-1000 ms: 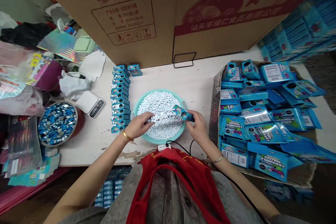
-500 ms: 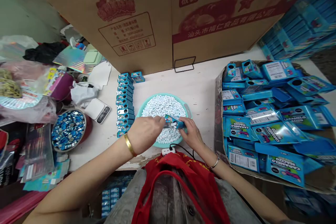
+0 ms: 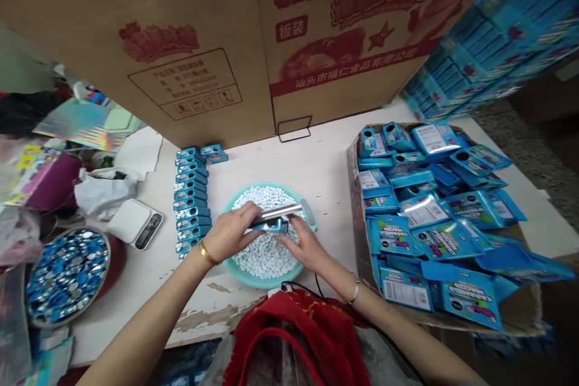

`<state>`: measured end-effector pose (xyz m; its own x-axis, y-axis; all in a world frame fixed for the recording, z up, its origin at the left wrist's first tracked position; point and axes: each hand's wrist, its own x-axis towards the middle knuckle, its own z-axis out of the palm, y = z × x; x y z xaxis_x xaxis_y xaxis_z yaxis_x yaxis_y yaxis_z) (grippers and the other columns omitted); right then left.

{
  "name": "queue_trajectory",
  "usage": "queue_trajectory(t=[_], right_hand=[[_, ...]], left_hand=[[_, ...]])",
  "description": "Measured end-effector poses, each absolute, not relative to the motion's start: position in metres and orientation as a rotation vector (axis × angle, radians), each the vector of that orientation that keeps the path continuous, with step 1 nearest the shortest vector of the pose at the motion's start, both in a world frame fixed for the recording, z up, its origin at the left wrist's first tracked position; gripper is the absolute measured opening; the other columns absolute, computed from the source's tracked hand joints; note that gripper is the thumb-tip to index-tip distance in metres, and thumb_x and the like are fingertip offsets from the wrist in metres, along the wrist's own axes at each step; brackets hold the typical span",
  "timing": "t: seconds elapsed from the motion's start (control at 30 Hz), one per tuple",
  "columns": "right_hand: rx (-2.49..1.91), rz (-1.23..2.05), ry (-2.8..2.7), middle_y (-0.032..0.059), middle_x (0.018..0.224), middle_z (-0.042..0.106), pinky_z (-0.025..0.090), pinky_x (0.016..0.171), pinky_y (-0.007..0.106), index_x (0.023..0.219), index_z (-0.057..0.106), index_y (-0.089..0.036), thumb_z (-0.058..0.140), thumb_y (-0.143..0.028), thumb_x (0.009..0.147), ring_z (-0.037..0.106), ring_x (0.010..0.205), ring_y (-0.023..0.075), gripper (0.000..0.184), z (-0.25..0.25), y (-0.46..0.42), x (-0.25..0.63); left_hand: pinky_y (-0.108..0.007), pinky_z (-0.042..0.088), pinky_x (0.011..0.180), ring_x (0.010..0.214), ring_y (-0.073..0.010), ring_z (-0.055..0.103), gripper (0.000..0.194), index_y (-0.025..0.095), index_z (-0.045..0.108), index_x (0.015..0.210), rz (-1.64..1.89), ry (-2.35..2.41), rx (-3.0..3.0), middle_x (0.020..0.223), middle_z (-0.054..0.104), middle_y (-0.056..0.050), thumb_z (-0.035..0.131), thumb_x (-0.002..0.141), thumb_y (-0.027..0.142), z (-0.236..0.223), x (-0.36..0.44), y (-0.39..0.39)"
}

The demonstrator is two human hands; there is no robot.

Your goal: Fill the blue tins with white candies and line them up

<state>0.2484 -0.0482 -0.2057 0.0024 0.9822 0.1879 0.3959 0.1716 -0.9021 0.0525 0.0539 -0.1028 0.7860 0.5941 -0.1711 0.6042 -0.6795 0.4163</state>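
Note:
My left hand is closed on what looks like a narrow shiny metal scoop, its dark end toward my palm. Just beneath the scoop is a small blue cardboard candy box with a dark round hole in it. My right hand grips the box from the right, thumb below; its fingertips are partly hidden behind the scoop's end. Both hands are over a turquoise basin of small white candies. What is inside the box cannot be made out.
A row of blue boxes stands left of the basin, a white scale and a bowl of blue and silver pieces beyond. On the right is a carton of blue boxes. Large brown cartons stand behind.
My left hand has turned, bringing the scoop across the top of the box; white candies at the box's opening no longer show. The whole view has shifted to the right.

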Motion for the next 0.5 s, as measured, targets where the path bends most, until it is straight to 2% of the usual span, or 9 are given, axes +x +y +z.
queue_trajectory(t=[0.1,0.17,0.27,0.37,0.5], right_hand=[[-1.571,0.525,-1.448,0.0138,0.130,0.055,0.045,0.103,0.051,0.136,0.047,-0.023,0.056,-0.043,0.091,0.051,0.123,0.0283,0.050,-0.197,-0.028,0.297],[-1.768,0.306,-1.338,0.0141,0.120,0.057,0.047,0.097,0.054,0.127,0.055,-0.022,0.054,-0.051,0.089,0.054,0.117,0.0305,0.048,-0.198,-0.016,0.347],[-2.145,0.059,-1.236,0.0210,0.109,0.058,0.043,0.097,0.059,0.123,0.061,-0.016,0.048,-0.065,0.086,0.053,0.117,0.0376,0.062,-0.212,-0.007,0.422],[-2.505,0.056,-1.256,0.0273,0.110,0.059,0.043,0.092,0.060,0.128,0.059,-0.014,0.045,-0.067,0.086,0.053,0.120,0.0429,0.069,-0.230,-0.004,0.468],[-2.839,0.239,-1.338,0.0270,0.113,0.060,0.048,0.082,0.060,0.138,0.050,-0.016,0.047,-0.067,0.083,0.059,0.110,0.0454,0.075,-0.236,0.007,0.470]], left_hand=[[-0.029,0.048,0.074,0.087,-0.0172,0.059,0.024,0.021,0.051,0.106,0.105,1.088,2.505,0.102,0.057,-0.004,0.057,0.089,0.036,-0.113,0.036,0.101],[-0.030,0.049,0.078,0.092,-0.0187,0.059,0.025,0.021,0.051,0.107,0.144,1.274,2.490,0.105,0.056,-0.005,0.060,0.088,0.035,-0.130,0.018,0.138],[-0.032,0.049,0.081,0.098,-0.0218,0.060,0.028,0.019,0.053,0.108,0.012,1.566,2.437,0.113,0.054,-0.008,0.063,0.086,0.032,-0.165,-0.010,0.191],[-0.032,0.048,0.081,0.100,-0.0234,0.061,0.030,0.019,0.054,0.112,-0.198,1.719,2.374,0.120,0.053,-0.009,0.061,0.087,0.032,-0.198,-0.029,0.233],[-0.032,0.048,0.085,0.106,-0.0240,0.060,0.032,0.019,0.055,0.119,-0.301,1.762,2.356,0.126,0.050,-0.011,0.055,0.090,0.033,-0.227,-0.043,0.267]])
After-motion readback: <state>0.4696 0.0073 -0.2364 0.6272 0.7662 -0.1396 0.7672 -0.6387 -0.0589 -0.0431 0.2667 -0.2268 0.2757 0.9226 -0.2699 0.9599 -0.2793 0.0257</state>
